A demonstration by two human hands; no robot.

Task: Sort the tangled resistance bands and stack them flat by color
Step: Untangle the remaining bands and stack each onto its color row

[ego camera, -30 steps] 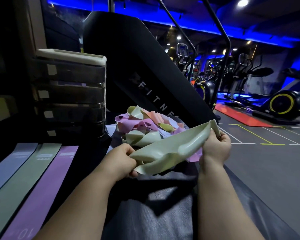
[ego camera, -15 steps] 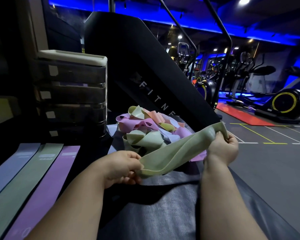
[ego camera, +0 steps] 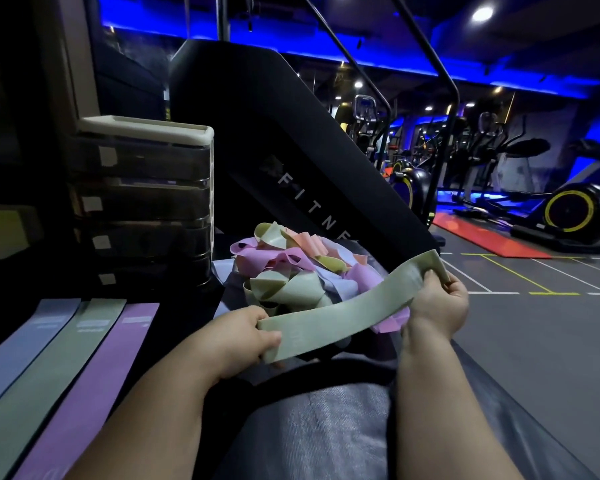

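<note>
One green band (ego camera: 340,313) now flat between left hand (ego camera: 236,337), right hand (ego camera: 437,306)

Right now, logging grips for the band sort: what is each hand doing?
Left hand: grips the near end of the green band.
Right hand: pinches its far end.

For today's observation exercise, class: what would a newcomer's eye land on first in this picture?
The pale green band, stretched flat between the left hand and right hand at centre. Just behind it sits the tangled pile of pastel bands, and at lower left three flat bands lie side by side.
</note>
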